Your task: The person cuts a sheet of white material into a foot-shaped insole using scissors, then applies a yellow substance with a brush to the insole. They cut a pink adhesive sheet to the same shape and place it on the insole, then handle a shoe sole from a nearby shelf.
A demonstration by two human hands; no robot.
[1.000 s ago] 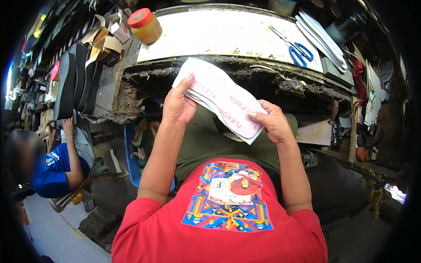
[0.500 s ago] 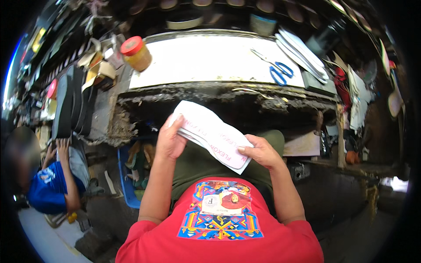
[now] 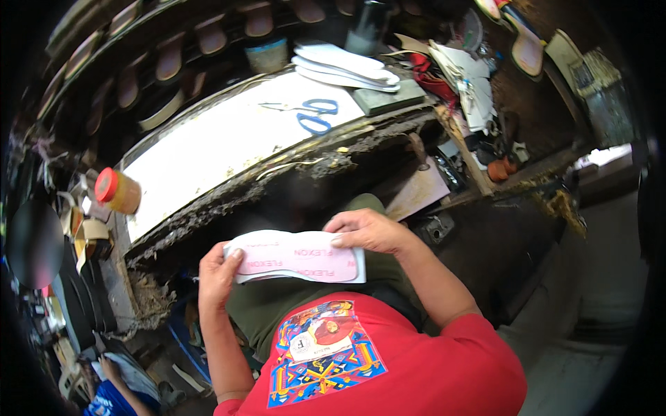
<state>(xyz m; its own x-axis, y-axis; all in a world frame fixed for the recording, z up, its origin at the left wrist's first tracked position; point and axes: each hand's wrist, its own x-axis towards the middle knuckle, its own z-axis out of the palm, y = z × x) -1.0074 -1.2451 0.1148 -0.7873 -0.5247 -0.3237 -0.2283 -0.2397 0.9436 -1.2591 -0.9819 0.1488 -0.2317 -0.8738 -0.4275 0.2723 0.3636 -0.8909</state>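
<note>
Held over my lap is a white insole-shaped sheet [image 3: 300, 258] with pink print, lying on at least one other white layer whose edges show beneath it. My left hand [image 3: 218, 276] grips its left end, thumb on top and fingers underneath. At the other end my right hand [image 3: 366, 231] pinches the upper edge, its thumb pressed on the printed face. Beyond my hands, on a white-topped bench [image 3: 201, 149], lie blue-handled scissors [image 3: 313, 116] with their blades partly spread.
A red-lidded jar [image 3: 119, 191] stands at the bench's left end. White insoles [image 3: 343, 67] are stacked at the back right beside a grey-green block [image 3: 390, 98]. Shoe soles line the far shelf. Lower left, a person in a blue shirt [image 3: 111, 401] sits close by.
The view has swung right, tilting the bench. The sheet, slanting down to the right before, now lies nearly level and closer to my body. My right hand has shifted to its upper edge.
</note>
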